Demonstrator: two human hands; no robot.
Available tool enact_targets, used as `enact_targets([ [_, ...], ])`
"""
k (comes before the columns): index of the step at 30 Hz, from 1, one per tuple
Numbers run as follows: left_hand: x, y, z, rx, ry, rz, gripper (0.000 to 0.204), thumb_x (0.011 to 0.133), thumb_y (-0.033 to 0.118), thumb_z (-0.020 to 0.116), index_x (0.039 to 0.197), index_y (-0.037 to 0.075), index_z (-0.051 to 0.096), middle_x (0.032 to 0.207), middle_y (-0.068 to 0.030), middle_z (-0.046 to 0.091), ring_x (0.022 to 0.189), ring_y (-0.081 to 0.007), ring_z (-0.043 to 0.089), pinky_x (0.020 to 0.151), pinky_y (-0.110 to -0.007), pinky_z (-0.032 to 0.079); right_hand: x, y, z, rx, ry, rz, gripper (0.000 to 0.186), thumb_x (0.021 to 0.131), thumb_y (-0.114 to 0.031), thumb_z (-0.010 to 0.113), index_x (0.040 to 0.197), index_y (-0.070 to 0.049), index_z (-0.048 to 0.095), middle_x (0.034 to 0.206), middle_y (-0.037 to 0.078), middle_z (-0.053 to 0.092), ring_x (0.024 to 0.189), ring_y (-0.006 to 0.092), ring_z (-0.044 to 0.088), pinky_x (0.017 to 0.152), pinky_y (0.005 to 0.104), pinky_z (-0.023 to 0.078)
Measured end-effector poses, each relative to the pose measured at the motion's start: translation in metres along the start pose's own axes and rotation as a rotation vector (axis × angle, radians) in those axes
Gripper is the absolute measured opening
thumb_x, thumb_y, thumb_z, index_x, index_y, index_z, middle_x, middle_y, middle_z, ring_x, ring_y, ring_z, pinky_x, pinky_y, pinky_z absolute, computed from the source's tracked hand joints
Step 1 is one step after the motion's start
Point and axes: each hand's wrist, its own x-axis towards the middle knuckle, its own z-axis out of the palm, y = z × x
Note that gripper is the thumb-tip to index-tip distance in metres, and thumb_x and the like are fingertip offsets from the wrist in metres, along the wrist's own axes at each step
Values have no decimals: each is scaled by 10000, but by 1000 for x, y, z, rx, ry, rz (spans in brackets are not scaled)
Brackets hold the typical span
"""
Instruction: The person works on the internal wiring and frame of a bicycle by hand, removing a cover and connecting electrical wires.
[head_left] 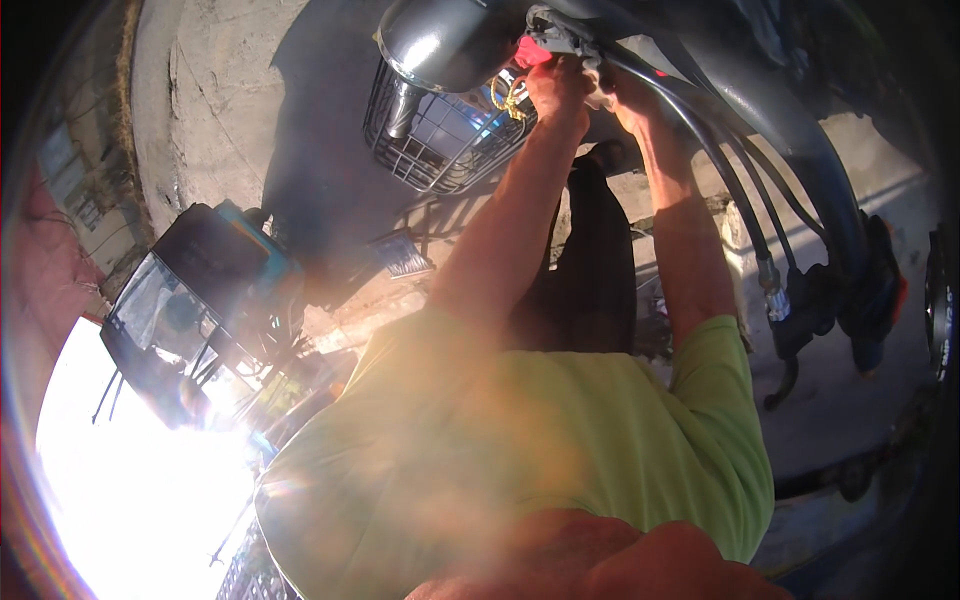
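My two hands work close together at the front of a bike with thick black tubes. My left hand (558, 92) is closed beside a grey metal fitting (560, 38) and a small red piece (532, 52); what it grips is hidden. Touching or nearly touching it, my right hand (625, 98) has its fingers bent in at the same spot, and I cannot make out what they hold. A rounded dark housing (435, 42) sits to the left of the fitting. Just left of my left wrist hangs a yellow cord (508, 96).
A black wire basket (440, 186) is below the housing, with blue items inside. Black cables (725, 165) run down the right, beside a thick curved tube (815, 150) and a lever (785, 380). Another vehicle with a windshield (160, 300) stands left, near strong glare.
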Motion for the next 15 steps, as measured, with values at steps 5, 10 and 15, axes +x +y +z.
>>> enact_targets([
  [5,0,0,-3,25,89,4,92,989,-3,572,999,19,661,857,-54,662,638,-166,604,486,-291,433,-9,-9,7,63,-44,19,173,940,-206,750,900,-41,718,784,7,642,673,92,534,638,282,411],
  [10,-2,-1,-5,-108,-46,16,117,1014,28,518,990,11,631,816,-97,651,573,-221,600,462,-339,475,8,19,-1,84,27,33,173,935,-206,751,900,-40,723,774,0,638,656,88,523,623,275,402],
  [15,-5,5,6,-195,44,-25,129,1013,61,518,1009,2,633,818,-131,664,506,-254,584,406,-360,455,-3,-6,15,26,-15,-48,110,908,-139,727,977,-54,724,845,-15,650,680,75,527,622,250,413],
])
